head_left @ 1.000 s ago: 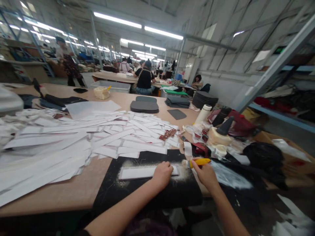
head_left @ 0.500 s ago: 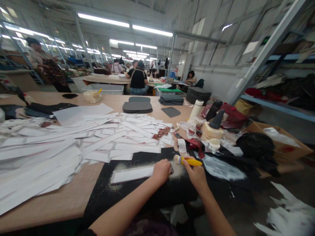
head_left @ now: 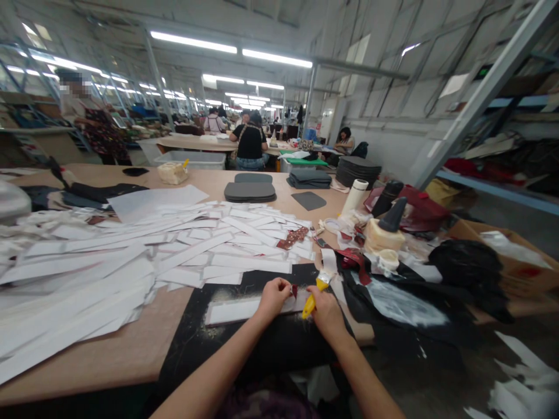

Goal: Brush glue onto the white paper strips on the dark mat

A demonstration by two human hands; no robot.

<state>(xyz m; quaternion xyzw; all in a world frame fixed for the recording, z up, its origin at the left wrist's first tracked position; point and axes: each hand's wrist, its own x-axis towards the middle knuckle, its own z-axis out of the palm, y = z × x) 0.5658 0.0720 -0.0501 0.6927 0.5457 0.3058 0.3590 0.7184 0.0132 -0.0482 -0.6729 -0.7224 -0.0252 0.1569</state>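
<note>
At my left, the pile of white strips [head_left: 131,267] sprawls over the counter [head_left: 100,349] to the black mat [head_left: 196,343], lying as it did a second ago. On the mat, my strip [head_left: 236,312] lies crosswise in front of me, white face up, with pale specks at its left end. My left grip [head_left: 274,297] has changed: it lay over the strip's right part, and now thumb and fingers pinch a dark red flap [head_left: 294,289] that didn't show before. My right grip [head_left: 326,311] keeps hold of the yellow brush [head_left: 322,284], but has swung it round: the bristles pointed left over the mat, and now they point away from me, near a white scrap [head_left: 328,261], the handle slanting down toward the strip. Farther right, the smeared black cloth [head_left: 406,305] hasn't changed.
</note>
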